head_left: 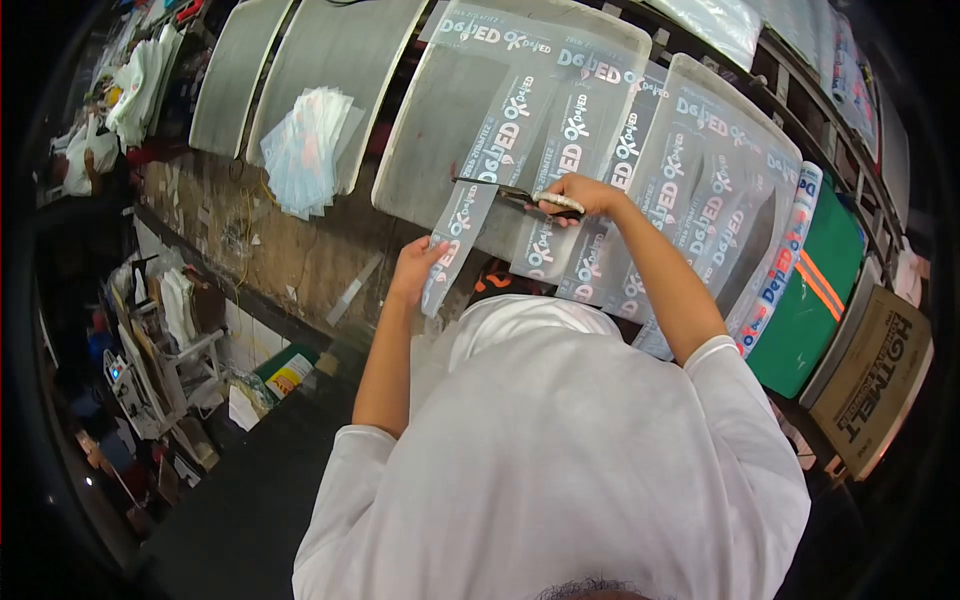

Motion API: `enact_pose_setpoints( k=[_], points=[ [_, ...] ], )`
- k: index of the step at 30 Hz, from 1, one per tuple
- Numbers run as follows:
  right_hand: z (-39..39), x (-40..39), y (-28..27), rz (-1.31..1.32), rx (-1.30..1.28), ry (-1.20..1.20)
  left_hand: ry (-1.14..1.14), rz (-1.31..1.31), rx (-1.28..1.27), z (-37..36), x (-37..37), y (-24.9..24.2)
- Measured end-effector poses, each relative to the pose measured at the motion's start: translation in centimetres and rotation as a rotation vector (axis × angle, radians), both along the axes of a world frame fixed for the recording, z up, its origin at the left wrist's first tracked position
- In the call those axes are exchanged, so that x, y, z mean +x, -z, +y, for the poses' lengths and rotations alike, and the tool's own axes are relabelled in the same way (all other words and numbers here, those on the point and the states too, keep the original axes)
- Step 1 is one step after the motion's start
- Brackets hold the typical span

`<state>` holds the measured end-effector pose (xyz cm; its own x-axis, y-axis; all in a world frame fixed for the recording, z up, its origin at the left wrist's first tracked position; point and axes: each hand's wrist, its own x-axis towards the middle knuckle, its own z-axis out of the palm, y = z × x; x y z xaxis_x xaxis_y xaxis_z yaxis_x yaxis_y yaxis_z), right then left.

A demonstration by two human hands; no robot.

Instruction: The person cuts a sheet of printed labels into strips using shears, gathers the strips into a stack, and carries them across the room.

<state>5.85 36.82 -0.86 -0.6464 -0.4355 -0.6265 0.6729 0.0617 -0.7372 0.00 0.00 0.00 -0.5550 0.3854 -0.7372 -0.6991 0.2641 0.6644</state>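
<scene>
My left hand (412,268) pinches the lower part of a narrow strip of clear printed plastic film (465,218) by its left edge. My right hand (583,197) is closed around the handles of a pair of scissors (514,193), which look wrapped in pale material. The scissor blades point left and lie at the top end of the strip. Beyond them a wide sheet of the same film (575,100), printed in white and red lettering, covers a grey panel (425,130). How far apart the blades stand is too small to tell.
Fanned clear plastic pieces (312,150) lie on another grey panel to the left. At the right are a printed film roll (785,265), a green board (815,290) with orange stripes and a cardboard box (872,380). A cluttered rack (165,345) stands at lower left.
</scene>
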Motion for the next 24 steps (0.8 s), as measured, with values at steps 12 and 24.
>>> enact_pose_setpoints(
  k=[12, 24],
  points=[
    [-1.3, -1.5, -0.6, 0.088, -0.075, 0.095, 0.064, -0.065, 0.067, 0.1, -2.1, -1.2],
    [11.4, 12.4, -9.1, 0.078, 0.288, 0.269, -0.005, -0.033, -0.090, 7.6, 10.4, 3.7]
  ],
)
